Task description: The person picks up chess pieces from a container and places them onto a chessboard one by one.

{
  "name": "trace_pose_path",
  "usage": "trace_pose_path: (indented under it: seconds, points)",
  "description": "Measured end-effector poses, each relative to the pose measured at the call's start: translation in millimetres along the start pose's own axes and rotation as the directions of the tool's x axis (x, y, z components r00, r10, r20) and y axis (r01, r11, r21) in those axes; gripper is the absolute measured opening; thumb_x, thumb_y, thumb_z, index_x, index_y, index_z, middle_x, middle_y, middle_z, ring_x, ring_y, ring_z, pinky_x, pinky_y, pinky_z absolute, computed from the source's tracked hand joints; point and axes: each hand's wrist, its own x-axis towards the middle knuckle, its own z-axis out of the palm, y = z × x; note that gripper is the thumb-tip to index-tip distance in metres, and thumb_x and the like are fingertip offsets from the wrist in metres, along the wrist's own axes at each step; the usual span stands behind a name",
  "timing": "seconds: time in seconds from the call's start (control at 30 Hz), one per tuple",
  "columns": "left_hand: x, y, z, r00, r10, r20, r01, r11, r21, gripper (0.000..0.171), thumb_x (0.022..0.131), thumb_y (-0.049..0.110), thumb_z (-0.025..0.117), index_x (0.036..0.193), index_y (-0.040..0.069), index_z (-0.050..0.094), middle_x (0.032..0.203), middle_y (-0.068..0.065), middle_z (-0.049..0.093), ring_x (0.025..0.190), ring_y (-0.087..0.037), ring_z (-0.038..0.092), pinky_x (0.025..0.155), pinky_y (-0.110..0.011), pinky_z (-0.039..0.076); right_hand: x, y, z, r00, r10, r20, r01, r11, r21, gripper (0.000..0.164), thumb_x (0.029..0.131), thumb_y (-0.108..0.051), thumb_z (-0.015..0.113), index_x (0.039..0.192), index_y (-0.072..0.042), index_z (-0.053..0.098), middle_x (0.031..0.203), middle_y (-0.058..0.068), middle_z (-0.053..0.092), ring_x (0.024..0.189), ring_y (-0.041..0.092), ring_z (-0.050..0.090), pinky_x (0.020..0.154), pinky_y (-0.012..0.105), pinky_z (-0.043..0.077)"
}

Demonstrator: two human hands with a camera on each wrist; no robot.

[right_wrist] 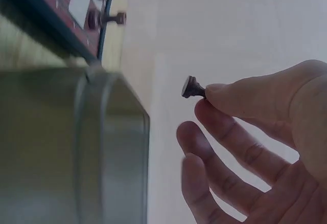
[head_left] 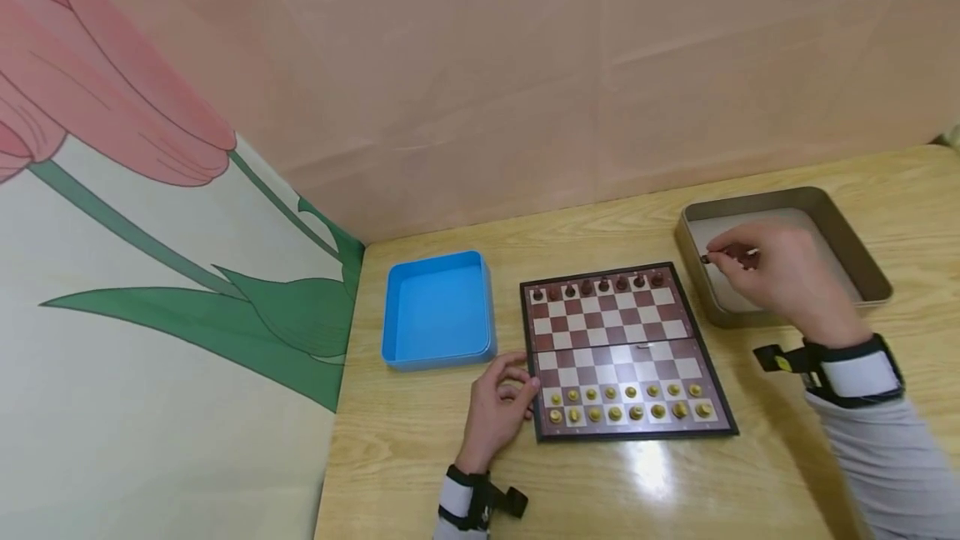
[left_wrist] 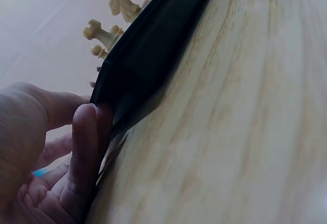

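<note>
My right hand (head_left: 783, 273) is over the brown metal tin (head_left: 873, 277), pinching a small dark chess piece (right_wrist: 191, 88) between thumb and forefinger. Its flat base points outward; its head is hidden by the fingertips. The other fingers are loosely bent. At the left edge of the folding chessboard (head_left: 600, 373), my left hand (head_left: 495, 411) grips the rim near the front corner with thumb and fingers. Yellowish pieces (head_left: 636, 412) fill the two rows nearest me. Along the far row stand dark pieces (head_left: 603, 284). Dark red shapes beside the right fingers are unclear.
A blue open box (head_left: 438, 311) sits left of the board, and the tin stands close to the board's right side. A pinkish cloth (head_left: 562, 90) hangs behind the wooden table (head_left: 405, 457). A flower-printed sheet (head_left: 187, 373) covers the left side.
</note>
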Motion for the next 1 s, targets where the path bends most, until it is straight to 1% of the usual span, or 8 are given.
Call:
trace_pose_path:
  seconds: [0.13,0.2,0.27,0.37,0.47,0.7,0.87,1.0]
  points:
    - [-0.1,-0.6,-0.2,1.0,0.004,-0.003,-0.004,1.0,0.0,0.041,0.101,0.02,0.077,0.14,0.016,0.065,0.102,-0.008,0.074,0.065,-0.01,0.071,0.056,-0.03,0.065,1.0,-2.4,11.2,0.996,-0.002,0.086,0.0,1.0,0.029,0.01,0.091,-0.007,0.082,0.101,-0.011,0.083,0.095,0.006,0.081,0.076,0.016,0.069,0.059,0.023,0.051]
    - [-0.2,-0.7,-0.1,1.0,-0.001,-0.004,0.001,1.0,-0.001,0.041,0.101,0.02,0.077,0.14,0.016,0.065,0.102,-0.008,0.074,0.065,-0.01,0.071,0.056,-0.03,0.065,0.5,-3.7,15.9,0.992,0.007,0.122,-0.011,0.999,0.036,0.011,0.093,-0.007,0.08,0.103,-0.011,0.082,0.098,0.007,0.081,0.08,0.02,0.072,0.059,0.024,0.051]
    - [-0.4,-0.4,0.1,1.0,-0.007,-0.001,0.007,1.0,0.0,0.04,0.101,0.02,0.077,0.14,0.017,0.065,0.102,-0.007,0.074,0.065,-0.01,0.071,0.056,-0.03,0.065,0.3,-6.0,19.4,0.99,0.005,0.14,-0.013,0.998,0.055,0.013,0.093,-0.004,0.079,0.104,-0.01,0.082,0.1,0.01,0.081,0.083,0.024,0.073,0.059,0.026,0.052]
    - [-0.6,0.4,0.4,1.0,-0.011,0.0,0.011,1.0,0.006,0.04,0.101,0.021,0.077,0.14,0.018,0.065,0.102,-0.005,0.074,0.066,-0.01,0.072,0.057,-0.03,0.065,0.7,-10.1,23.4,0.99,-0.005,0.143,-0.003,0.998,0.057,0.015,0.091,0.0,0.079,0.104,-0.007,0.081,0.1,0.012,0.08,0.088,0.028,0.075,0.064,0.033,0.057]
    - [-0.6,1.3,0.5,1.0,-0.007,0.002,0.007,1.0,0.009,0.041,0.102,0.021,0.076,0.141,0.018,0.065,0.102,-0.004,0.074,0.066,-0.01,0.072,0.057,-0.03,0.065,1.2,-14.1,27.0,0.988,0.0,0.155,-0.009,0.998,0.058,0.014,0.09,0.001,0.079,0.102,-0.006,0.081,0.099,0.012,0.08,0.086,0.026,0.073,0.065,0.036,0.059]
    - [-0.3,1.2,0.6,1.0,-0.003,0.004,0.003,1.0,0.017,0.041,0.102,0.022,0.076,0.141,0.019,0.065,0.101,-0.003,0.074,0.066,-0.01,0.072,0.057,-0.031,0.065,-0.9,-19.4,34.8,0.983,-0.01,0.184,0.009,1.0,0.005,0.014,0.09,-0.003,0.082,0.103,-0.008,0.082,0.098,0.009,0.08,0.072,0.014,0.062,0.058,0.027,0.047]
    - [-0.6,1.1,0.2,1.0,0.0,0.003,0.0,1.0,0.018,0.041,0.102,0.022,0.076,0.141,0.019,0.065,0.102,-0.003,0.074,0.066,-0.01,0.072,0.057,-0.031,0.066,-1.5,-22.3,36.5,0.984,-0.019,0.178,0.025,0.999,-0.032,0.014,0.088,-0.002,0.082,0.101,-0.007,0.083,0.093,0.009,0.079,0.07,0.014,0.063,0.058,0.03,0.049]
    - [-1.2,2.0,-0.5,1.0,0.008,0.005,-0.008,1.0,0.014,0.041,0.102,0.022,0.076,0.142,0.018,0.064,0.102,-0.004,0.073,0.067,-0.01,0.072,0.057,-0.032,0.066,-1.2,-25.1,35.7,0.985,-0.01,0.171,0.02,0.998,-0.055,0.013,0.088,-0.002,0.082,0.1,-0.006,0.082,0.092,0.012,0.079,0.064,0.014,0.057,0.054,0.028,0.043]
